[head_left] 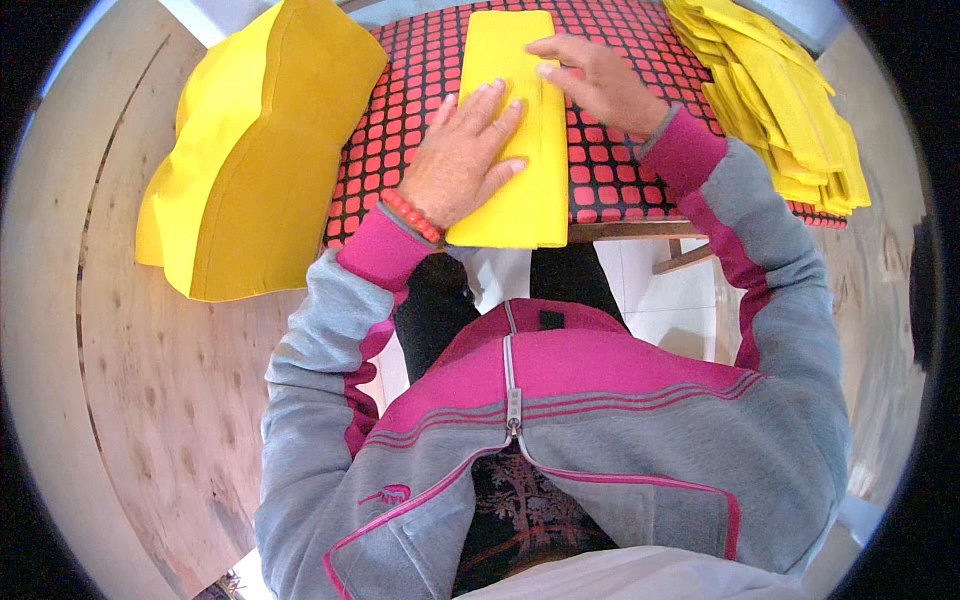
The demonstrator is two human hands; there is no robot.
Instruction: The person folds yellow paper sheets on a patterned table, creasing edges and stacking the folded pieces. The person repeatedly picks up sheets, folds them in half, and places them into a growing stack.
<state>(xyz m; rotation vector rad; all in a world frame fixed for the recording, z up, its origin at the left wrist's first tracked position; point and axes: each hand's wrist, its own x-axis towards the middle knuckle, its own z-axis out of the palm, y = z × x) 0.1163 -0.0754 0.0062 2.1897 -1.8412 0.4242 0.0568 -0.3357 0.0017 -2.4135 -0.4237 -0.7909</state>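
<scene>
A folded piece of bright yellow felt-like fabric (520, 205) lies lengthwise in front of me on a red and black checked surface. My left hand (462, 150) rests flat on its left half, fingers spread, with a red bead bracelet at the wrist. At the far right edge of the same piece is my right hand (605, 88); its index finger and thumb are apart and their tips reach over the fabric. Neither hand grips anything. To the left stands a larger, partly unfolded yellow fabric piece (255, 160) with creases, looking like a soft bag.
A loose stack of folded yellow fabric pieces (785, 110) lies at the far right. The checked cover (415, 90) sits on a wooden-framed stool or small table. Pale wooden boards (180, 430) flank me on the left and right. White floor tiles (655, 290) show below.
</scene>
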